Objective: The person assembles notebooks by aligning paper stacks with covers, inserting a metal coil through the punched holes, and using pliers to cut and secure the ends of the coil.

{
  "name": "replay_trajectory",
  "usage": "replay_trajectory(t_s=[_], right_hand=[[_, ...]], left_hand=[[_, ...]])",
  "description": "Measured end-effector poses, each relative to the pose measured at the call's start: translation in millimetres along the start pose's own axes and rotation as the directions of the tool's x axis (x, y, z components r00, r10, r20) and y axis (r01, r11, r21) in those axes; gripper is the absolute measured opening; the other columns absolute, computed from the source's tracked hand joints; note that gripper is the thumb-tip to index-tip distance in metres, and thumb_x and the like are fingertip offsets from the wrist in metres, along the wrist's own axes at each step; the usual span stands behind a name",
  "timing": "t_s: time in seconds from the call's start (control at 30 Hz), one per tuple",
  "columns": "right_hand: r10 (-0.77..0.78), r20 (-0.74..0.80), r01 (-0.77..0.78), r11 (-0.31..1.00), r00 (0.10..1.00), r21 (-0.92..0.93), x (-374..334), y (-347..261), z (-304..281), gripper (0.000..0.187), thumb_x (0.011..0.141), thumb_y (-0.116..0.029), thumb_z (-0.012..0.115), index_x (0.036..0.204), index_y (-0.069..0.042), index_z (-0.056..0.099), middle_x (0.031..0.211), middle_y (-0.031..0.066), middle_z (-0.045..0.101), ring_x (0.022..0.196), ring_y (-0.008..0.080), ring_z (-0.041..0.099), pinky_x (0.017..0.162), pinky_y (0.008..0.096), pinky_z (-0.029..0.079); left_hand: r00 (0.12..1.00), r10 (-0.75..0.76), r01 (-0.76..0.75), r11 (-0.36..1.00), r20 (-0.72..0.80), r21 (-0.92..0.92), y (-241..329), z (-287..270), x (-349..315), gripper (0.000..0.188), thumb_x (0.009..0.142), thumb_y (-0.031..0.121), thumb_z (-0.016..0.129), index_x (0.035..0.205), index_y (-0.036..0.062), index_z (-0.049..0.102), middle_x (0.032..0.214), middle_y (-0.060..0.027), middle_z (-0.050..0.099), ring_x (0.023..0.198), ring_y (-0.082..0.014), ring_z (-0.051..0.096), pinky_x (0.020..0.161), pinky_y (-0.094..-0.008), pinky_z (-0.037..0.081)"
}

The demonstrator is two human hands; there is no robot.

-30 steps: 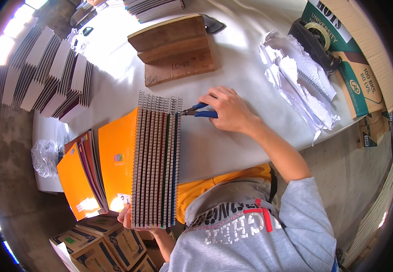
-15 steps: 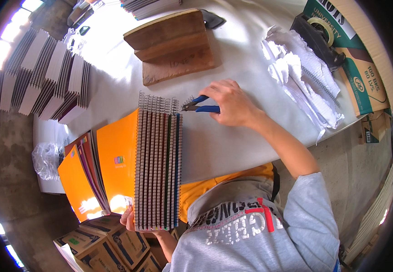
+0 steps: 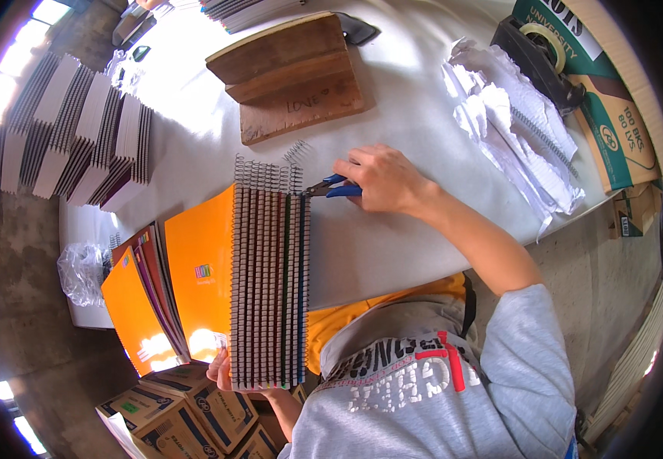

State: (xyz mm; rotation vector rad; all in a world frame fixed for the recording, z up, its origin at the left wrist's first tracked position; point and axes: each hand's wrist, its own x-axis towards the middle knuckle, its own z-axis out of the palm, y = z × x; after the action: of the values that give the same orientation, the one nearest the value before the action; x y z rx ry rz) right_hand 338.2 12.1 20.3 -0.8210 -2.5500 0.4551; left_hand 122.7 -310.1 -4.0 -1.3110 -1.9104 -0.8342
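Head view looks down on a big white table (image 3: 392, 252) that fills most of the picture. On its far side stands a brown wooden block (image 3: 289, 76) made of stepped boards. To the left of it sit rows of white notebook stacks (image 3: 71, 138), standing on their edges. On the right side of the table lies a heap of crumpled white paper (image 3: 511, 126) with a loose wire coil in it. Beyond that is a green and brown cardboard box (image 3: 614, 115), and a black tape holder (image 3: 538, 53) sits at the far right.

Near the person, a thick bundle of spiral notebooks (image 3: 266, 283) stands on the table edge, spines up. You see many silver, black and blue wire coils side by side, running away from the person. The cover on the left side is bright orange. The wire ends stick out at the far end of the bundle.

More orange notebooks (image 3: 136, 306) fan out lower left, beside a clear plastic bag (image 3: 83, 271).

The left hand (image 3: 228, 371) holds the near end of the bundle from below, fingers curled round it. The right hand (image 3: 385, 180) is closed round small pliers with blue handles (image 3: 335, 187). The plier tips touch the wire ends at the far right corner of the bundle.
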Motion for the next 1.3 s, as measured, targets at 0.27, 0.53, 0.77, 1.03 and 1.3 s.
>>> replay_trajectory(t_s=[0.27,0.53,0.77,1.03,1.3], right_hand=[[0.023,-0.117,-0.014,0.997,0.993,0.071,-0.1,3.4,-5.3,0.030,0.063,-0.010,0.070,0.092,-0.009,0.061,0.081,0.0072,0.059,0.083,0.0274,0.059,0.080,0.0386,0.045],[-0.064,-0.096,0.069,0.996,0.993,0.049,3.4,-2.5,-8.5,0.040,0.065,-0.015,0.070,0.103,-0.008,0.059,0.098,0.0093,0.057,0.100,0.0272,0.053,0.090,0.0388,0.041],[-0.034,0.019,0.031,0.988,0.999,0.150,4.0,-5.2,-4.9,0.032,0.067,-0.015,0.069,0.097,-0.007,0.060,0.085,0.0103,0.060,0.086,0.0277,0.059,0.080,0.0398,0.047],[0.068,0.007,-0.069,0.996,0.998,0.050,9.8,-10.4,-20.1,0.031,0.068,-0.017,0.068,0.097,-0.008,0.059,0.088,0.0098,0.061,0.086,0.0283,0.060,0.090,0.0417,0.041],[-0.028,-0.067,0.033,0.997,0.997,0.072,16.1,-4.1,-1.3,0.039,0.063,-0.008,0.068,0.102,-0.007,0.060,0.098,0.0091,0.058,0.101,0.0290,0.053,0.093,0.0407,0.039]], left_hand=[[0.993,-0.099,0.074,0.951,-0.069,-0.299,19.8,4.1,17.1,0.049,0.086,0.053,0.047,0.105,0.0078,0.041,0.097,-0.0059,0.045,0.094,-0.0203,0.049,0.083,-0.0353,0.047],[0.991,-0.130,0.123,0.969,-0.016,-0.214,4.8,0.7,2.4,0.052,0.086,0.054,0.045,0.106,0.0061,0.041,0.095,-0.0077,0.045,0.092,-0.0208,0.049,0.083,-0.0351,0.046],[0.997,-0.060,0.045,0.968,-0.053,-0.246,14.2,4.5,13.6,0.048,0.086,0.052,0.046,0.103,0.0069,0.041,0.095,-0.0077,0.044,0.092,-0.0205,0.048,0.084,-0.0347,0.045],[0.996,-0.087,0.078,0.976,-0.034,-0.201,15.2,2.6,11.3,0.050,0.086,0.057,0.044,0.102,0.0097,0.041,0.093,-0.0068,0.044,0.092,-0.0194,0.047,0.084,-0.0355,0.044],[0.997,-0.065,0.055,0.976,-0.041,-0.209,13.6,4.6,13.1,0.049,0.088,0.058,0.040,0.099,0.0098,0.041,0.091,-0.0052,0.044,0.090,-0.0194,0.048,0.082,-0.0342,0.045]])
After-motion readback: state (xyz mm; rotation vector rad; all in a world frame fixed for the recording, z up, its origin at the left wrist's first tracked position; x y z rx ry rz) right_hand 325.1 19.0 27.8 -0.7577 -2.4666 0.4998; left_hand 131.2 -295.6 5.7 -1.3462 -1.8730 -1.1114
